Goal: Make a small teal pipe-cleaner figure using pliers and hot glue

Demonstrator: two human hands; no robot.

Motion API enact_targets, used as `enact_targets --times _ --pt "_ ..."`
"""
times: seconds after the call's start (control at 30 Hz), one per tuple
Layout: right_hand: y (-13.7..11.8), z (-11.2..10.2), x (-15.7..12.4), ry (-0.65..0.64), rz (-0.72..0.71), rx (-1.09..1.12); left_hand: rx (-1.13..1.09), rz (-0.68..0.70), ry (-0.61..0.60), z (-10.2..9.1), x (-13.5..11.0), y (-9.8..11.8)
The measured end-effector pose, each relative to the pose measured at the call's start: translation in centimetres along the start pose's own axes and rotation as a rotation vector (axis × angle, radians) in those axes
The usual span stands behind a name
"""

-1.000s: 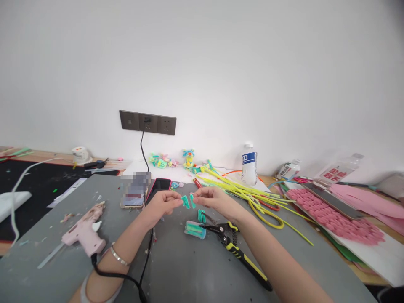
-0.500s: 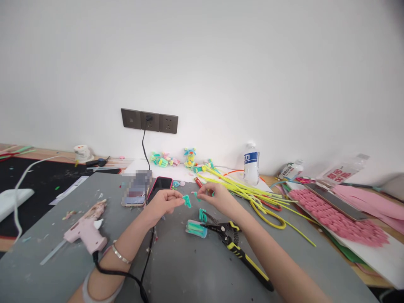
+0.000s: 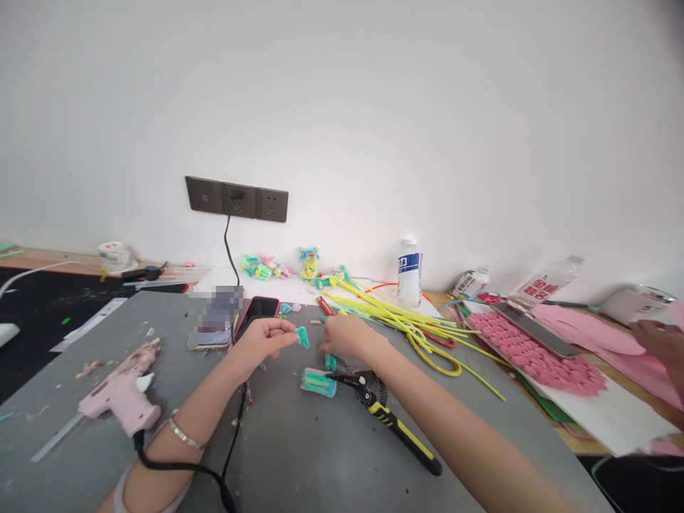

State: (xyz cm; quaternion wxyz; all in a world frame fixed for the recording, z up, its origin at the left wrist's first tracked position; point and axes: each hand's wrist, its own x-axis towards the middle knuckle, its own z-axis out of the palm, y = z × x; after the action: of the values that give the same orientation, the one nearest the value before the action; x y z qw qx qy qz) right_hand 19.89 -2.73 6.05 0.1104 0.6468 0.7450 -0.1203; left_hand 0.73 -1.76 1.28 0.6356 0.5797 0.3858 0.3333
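Two hands are pictured at the grey tabletop [image 3: 299,456]: a small teal piece [image 3: 302,336] is pinched clear of the clutter in the grip of the left hand [image 3: 263,340], while the right hand [image 3: 342,335], its grip impossible to tell, is lowered beside loose teal pieces [image 3: 330,363], with cutters [image 3: 385,417] laid within reach.

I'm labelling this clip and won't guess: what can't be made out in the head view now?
Head view:
Right hand: knuckles face the camera and hide its fingertips, so any grip is unseen; the left hand plainly pinches a green piece.
Flat object beside the red phone: blurred out.
Another person's hand: cut off by the right edge.
Bottle label: too small to read.
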Motion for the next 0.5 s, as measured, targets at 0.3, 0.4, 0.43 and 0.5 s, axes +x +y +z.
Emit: enact_targets --times 0.3,0.4,0.43,0.5 --pt "-1.4 -0.8 2.1 -0.14 0.116 -0.045 -0.018 0.021 -0.019 -0.2 0.2 -0.3" --pt "-0.5 -1.1 2.5 -0.159 0.127 -0.018 -0.02 0.023 -0.013 -0.2 0.1 -0.2" --pt "-0.1 -1.2 2.5 -0.18 0.126 -0.003 -0.019 0.021 -0.009 -0.1 0.1 -0.1" --pt "0.8 -1.3 2.6 -0.238 0.115 0.041 -0.017 0.017 -0.006 -0.1 0.1 0.0"
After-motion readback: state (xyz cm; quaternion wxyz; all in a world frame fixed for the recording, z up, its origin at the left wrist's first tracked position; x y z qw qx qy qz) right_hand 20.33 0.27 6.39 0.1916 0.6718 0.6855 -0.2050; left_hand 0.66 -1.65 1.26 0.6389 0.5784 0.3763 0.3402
